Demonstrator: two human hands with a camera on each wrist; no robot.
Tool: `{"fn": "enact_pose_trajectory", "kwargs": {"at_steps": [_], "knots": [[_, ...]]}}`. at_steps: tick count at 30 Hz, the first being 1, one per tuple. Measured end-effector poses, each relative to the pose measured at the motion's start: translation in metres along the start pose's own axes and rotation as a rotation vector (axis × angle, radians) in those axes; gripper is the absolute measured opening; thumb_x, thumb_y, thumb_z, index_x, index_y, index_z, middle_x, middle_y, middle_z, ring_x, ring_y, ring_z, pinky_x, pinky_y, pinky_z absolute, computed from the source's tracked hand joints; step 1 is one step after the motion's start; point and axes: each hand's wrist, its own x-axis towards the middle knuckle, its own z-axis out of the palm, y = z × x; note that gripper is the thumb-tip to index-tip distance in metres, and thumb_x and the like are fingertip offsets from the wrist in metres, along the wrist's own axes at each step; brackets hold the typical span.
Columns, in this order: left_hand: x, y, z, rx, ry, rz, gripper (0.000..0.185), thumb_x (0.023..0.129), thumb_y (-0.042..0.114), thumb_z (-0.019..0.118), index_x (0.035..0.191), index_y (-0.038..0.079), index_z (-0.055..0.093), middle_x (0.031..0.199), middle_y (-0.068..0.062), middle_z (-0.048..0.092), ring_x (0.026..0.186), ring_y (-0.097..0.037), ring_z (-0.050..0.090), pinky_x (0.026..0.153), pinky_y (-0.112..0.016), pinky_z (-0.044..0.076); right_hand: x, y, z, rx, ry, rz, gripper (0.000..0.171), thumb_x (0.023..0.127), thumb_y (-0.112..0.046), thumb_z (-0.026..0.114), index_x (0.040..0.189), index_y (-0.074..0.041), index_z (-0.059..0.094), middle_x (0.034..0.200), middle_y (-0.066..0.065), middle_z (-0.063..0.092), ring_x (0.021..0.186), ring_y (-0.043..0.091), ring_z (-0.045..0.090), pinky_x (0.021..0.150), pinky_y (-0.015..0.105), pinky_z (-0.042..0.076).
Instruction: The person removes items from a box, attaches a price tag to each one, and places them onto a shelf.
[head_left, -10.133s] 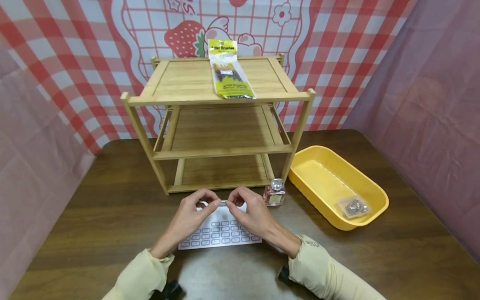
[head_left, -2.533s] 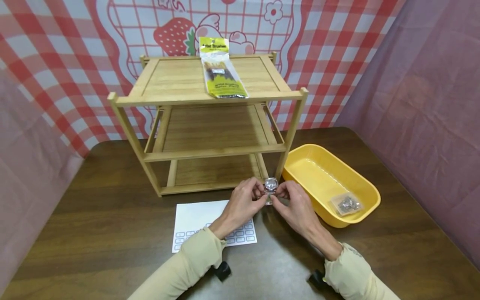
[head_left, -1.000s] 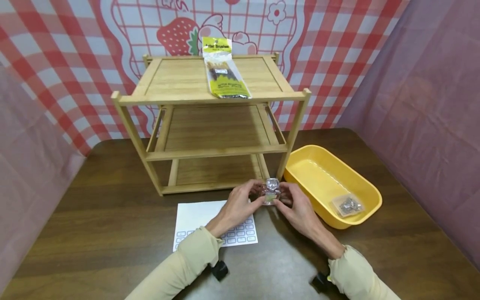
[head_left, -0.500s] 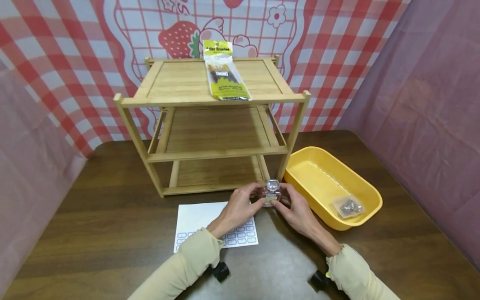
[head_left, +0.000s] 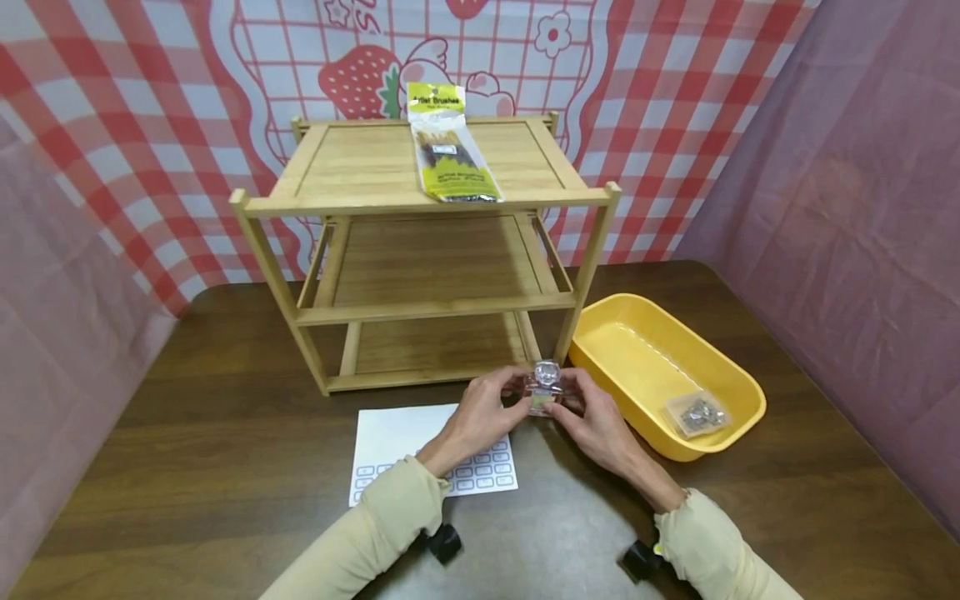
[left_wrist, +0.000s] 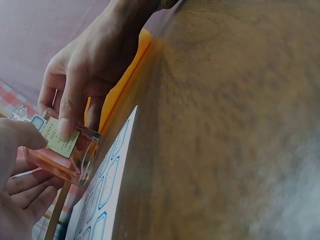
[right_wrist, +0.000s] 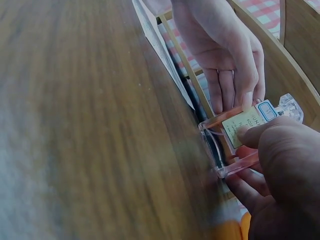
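Between both hands sits a small glass perfume bottle with a faceted clear cap and pink liquid. My left hand grips its left side, and my right hand grips the right side. Both thumbs rest near its front, over a pale yellow printed label. Above that label, just below the cap, a small blue-bordered sticker lies on the glass in the right wrist view. Whether the base touches the table cannot be told. A white sheet of blue-bordered stickers lies partly under my left forearm.
Behind the hands stands a three-tier wooden shelf, bearing a pack of artist brushes on top. To the right is a yellow tub with a small clear box of metal pieces in it. A checked cloth hangs behind.
Ten seconds ago both hands pinched at the sticker sheet; since then they have moved right to the perfume bottle. Fingers that covered its front 2.5 seconds ago have parted, showing the label.
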Motion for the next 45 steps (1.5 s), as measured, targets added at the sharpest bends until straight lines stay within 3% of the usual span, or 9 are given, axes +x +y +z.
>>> {"fn": "enact_pose_trajectory", "kwargs": {"at_steps": [9, 16, 20, 30, 35, 45], "knots": [[-0.003, 0.005, -0.007, -0.033, -0.006, -0.014, 0.038, 0.097, 0.014, 0.070, 0.133, 0.004, 0.065, 0.119, -0.009, 0.072, 0.108, -0.019, 0.068, 0.096, -0.031, 0.054, 0.001, -0.006, -0.001, 0.024, 0.010, -0.014, 0.036, 0.091, 0.012, 0.071, 0.122, 0.009, 0.055, 0.113, 0.025, 0.069, 0.105, 0.036, 0.068, 0.090, 0.035, 0.059], [-0.009, 0.009, -0.019, -0.073, -0.060, -0.040, 0.040, 0.099, 0.011, 0.068, 0.138, 0.005, 0.062, 0.125, -0.009, 0.070, 0.113, -0.022, 0.068, 0.100, -0.035, 0.053, 0.001, -0.009, -0.002, 0.040, 0.013, -0.031, 0.037, 0.089, 0.013, 0.073, 0.122, 0.009, 0.056, 0.112, 0.024, 0.070, 0.104, 0.033, 0.068, 0.091, 0.033, 0.058], [-0.013, 0.010, -0.026, -0.095, -0.060, -0.034, 0.035, 0.099, 0.010, 0.069, 0.133, 0.003, 0.063, 0.122, -0.010, 0.071, 0.110, -0.022, 0.068, 0.099, -0.035, 0.054, 0.000, -0.013, -0.003, 0.043, 0.023, -0.045, 0.038, 0.088, 0.013, 0.074, 0.122, 0.009, 0.056, 0.112, 0.024, 0.070, 0.103, 0.034, 0.069, 0.091, 0.031, 0.058], [-0.024, 0.014, -0.043, -0.086, -0.011, 0.010, 0.030, 0.098, 0.006, 0.069, 0.127, -0.001, 0.065, 0.118, -0.014, 0.071, 0.107, -0.025, 0.069, 0.097, -0.032, 0.055, 0.002, -0.020, -0.002, 0.071, 0.048, -0.097, 0.040, 0.085, 0.017, 0.074, 0.120, 0.011, 0.057, 0.106, 0.025, 0.070, 0.097, 0.015, 0.069, 0.088, 0.024, 0.057], [-0.031, 0.018, -0.055, -0.075, 0.017, 0.056, 0.029, 0.098, 0.006, 0.069, 0.125, -0.003, 0.065, 0.115, -0.018, 0.071, 0.105, -0.027, 0.070, 0.095, -0.035, 0.056, 0.003, -0.023, 0.000, 0.066, 0.053, -0.131, 0.040, 0.084, 0.018, 0.075, 0.119, 0.012, 0.057, 0.105, 0.023, 0.071, 0.097, 0.014, 0.069, 0.088, 0.023, 0.057], [-0.047, 0.013, -0.083, -0.018, 0.108, 0.042, 0.024, 0.098, 0.003, 0.070, 0.121, -0.002, 0.067, 0.115, -0.017, 0.070, 0.102, -0.024, 0.067, 0.087, -0.035, 0.059, 0.006, -0.027, 0.001, 0.039, 0.048, -0.161, 0.041, 0.083, 0.017, 0.076, 0.119, 0.011, 0.057, 0.104, 0.022, 0.071, 0.095, 0.021, 0.070, 0.087, 0.024, 0.057]]}}
